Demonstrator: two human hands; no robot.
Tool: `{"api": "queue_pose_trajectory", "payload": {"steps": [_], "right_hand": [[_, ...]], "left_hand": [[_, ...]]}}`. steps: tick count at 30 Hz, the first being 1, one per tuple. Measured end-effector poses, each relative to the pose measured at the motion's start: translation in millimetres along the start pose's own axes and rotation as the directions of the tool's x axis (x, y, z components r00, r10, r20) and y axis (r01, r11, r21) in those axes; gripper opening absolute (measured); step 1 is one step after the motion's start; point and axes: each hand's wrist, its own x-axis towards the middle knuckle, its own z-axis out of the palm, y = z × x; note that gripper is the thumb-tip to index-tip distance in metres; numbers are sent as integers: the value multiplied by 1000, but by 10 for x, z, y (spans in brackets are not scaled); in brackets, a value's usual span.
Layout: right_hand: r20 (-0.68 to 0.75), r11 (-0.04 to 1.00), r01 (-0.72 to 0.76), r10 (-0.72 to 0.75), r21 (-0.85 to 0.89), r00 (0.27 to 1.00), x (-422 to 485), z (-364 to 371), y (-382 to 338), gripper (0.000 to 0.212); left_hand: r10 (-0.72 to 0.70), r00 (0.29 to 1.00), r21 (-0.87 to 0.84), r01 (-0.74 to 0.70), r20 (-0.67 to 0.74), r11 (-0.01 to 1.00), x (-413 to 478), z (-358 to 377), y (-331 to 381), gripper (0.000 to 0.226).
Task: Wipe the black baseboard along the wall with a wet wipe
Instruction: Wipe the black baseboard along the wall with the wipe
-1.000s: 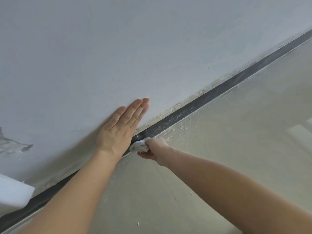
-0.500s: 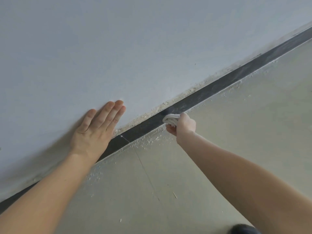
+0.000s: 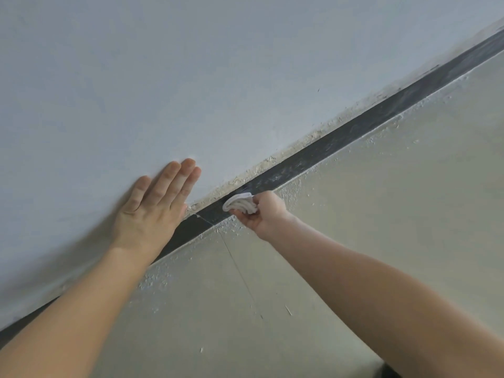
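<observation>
Under the left hand [image 3: 148, 214], spread flat on the pale wall [image 3: 191, 77], a stretch of black baseboard [image 3: 354, 135] is hidden. The right hand [image 3: 263, 214] hides its fingers, its grip pinching a bunched white wet wipe [image 3: 240, 204] against the dusty, streaked baseboard, just beside the floor [image 3: 381, 214].

wall [image 3: 191, 77]: pale grey-white, plain, fills upper left; small dark speck right of centre
wall bottom edge [image 3: 297, 145]: rough, crumbly beige plaster, chipped along its length
floor [image 3: 381, 214]: pale greenish-beige, smooth, fills lower right
floor debris [image 3: 155, 279]: white plaster flecks scattered near the wall line
floor seam [image 3: 240, 274]: thin dark line running from wall toward near side
light: soft, even, no hard shadows
</observation>
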Motion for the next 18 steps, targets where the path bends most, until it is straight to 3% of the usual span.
{"api": "queue_pose_trajectory", "payload": {"steps": [5,8,10,13,18], "right_hand": [[-171,966,233,-212,114,962,-91,-314,-425,29],[-296,964,192,-240,-185,924,-26,-430,-416,33],[-239,943,92,-174,-320,955,37,-433,-187,31],[-45,930,-39,24,-366,999,40,-333,289,22],[156,916,-91,164,-391,974,67,49,729,19]], "left_hand": [[2,1000,13,-2,-4,1000,10,-13,-13,65],[9,1000,14,-9,-10,1000,4,-18,-21,65],[8,1000,-2,-8,-13,1000,13,-22,-27,65],[2,1000,-36,-3,-14,999,21,-32,-36,67],[9,1000,-21,-9,1,1000,20,-60,-24,67]]}}
